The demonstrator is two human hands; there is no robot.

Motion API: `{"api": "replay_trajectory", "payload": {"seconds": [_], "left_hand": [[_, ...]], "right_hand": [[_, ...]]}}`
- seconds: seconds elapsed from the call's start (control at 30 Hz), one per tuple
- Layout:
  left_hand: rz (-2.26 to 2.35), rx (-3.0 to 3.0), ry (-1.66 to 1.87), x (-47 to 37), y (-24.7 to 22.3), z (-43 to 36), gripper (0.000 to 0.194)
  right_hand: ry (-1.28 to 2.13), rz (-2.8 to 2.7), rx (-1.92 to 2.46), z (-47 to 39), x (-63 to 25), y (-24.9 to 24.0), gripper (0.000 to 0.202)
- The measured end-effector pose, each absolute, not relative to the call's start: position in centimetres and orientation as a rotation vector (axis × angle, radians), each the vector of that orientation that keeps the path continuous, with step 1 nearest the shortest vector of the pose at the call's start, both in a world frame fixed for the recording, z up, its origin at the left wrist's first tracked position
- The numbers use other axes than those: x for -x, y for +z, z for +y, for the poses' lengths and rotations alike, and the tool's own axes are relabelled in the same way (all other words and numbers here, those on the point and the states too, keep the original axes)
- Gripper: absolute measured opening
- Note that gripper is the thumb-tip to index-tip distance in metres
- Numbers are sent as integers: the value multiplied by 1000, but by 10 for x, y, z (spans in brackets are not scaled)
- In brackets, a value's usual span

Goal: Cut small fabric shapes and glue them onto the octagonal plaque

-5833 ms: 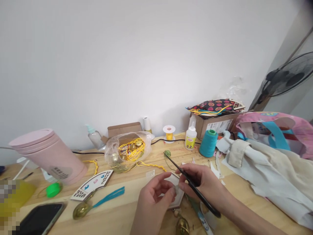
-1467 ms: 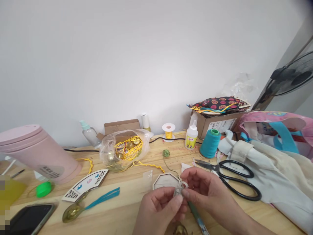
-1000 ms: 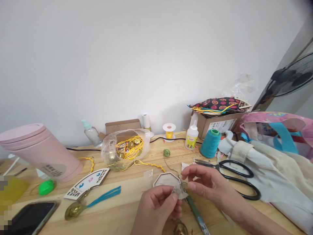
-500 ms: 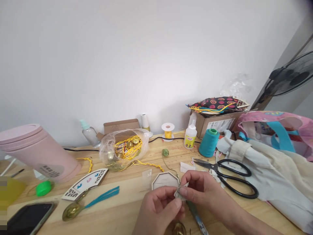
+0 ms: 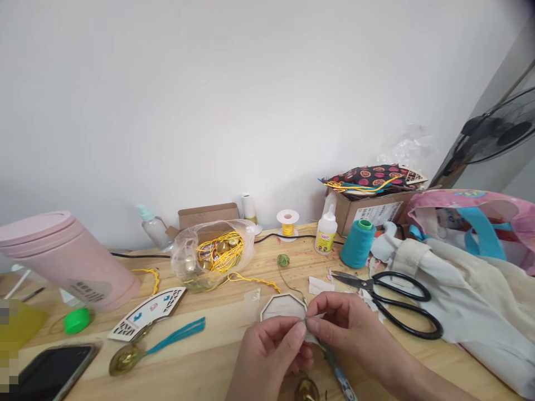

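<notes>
"Head view: where's the pale scrap [image 5: 310, 337], and how are your fingers?"

"Pinched narrow: my left hand [image 5: 273, 348] and right hand [image 5: 349, 326] grip it between fingertips, near the edge of the octagonal frame [image 5: 284, 307]."

"Room to move?"

"Leftward, wooden tabletop [image 5: 219, 359] stretches to the blue tassel [image 5: 179, 336]; rightward, black-handled scissors [image 5: 368, 284] lie just beyond my right hand."

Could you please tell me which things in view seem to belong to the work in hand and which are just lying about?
Likely part of the work, being in or near the hands:
pale scrap, pinched by left hand and right hand
octagonal frame, just beyond them
scissors, beside the right hand

Seemingly just lying about, away from the hands:
phone
pink tumbler
spray bottle
</notes>
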State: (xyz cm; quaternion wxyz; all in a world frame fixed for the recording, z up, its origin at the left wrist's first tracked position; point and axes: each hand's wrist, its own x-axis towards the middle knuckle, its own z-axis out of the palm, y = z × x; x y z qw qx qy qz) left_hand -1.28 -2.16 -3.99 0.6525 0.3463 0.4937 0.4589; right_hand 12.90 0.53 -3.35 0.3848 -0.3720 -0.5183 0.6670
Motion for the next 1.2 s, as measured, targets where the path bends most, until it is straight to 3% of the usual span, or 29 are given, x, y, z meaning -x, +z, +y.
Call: {"api": "replay_trajectory", "payload": {"seconds": [0.13,0.3,0.53,0.83,1.03,1.13,1.2], "left_hand": [[1132,-832,1054,13,-41,-21,29],[1110,-750,1097,15,-38,-20,25],[1109,-597,1147,23,-35,-17,24],[1057,-597,1176,26,-30,-19,21],[1136,-796,1173,29,-32,-18,24],[1169,-823,1187,28,-32,-18,24],[1180,-831,1183,27,-33,-18,23]], "right_hand": [[1591,-1429,1021,9,-130,-29,15],[844,-1785,1286,29,-171,-11,12],[226,-2320,1792,22,-234,-3,11],[7,-2396,1811,20,-238,-28,22],[-32,-2324,1822,21,-241,-16,23],[124,-2174,1795,11,-247,-5,21],[425,-2030,1666,3,-246,-4,18]]}}
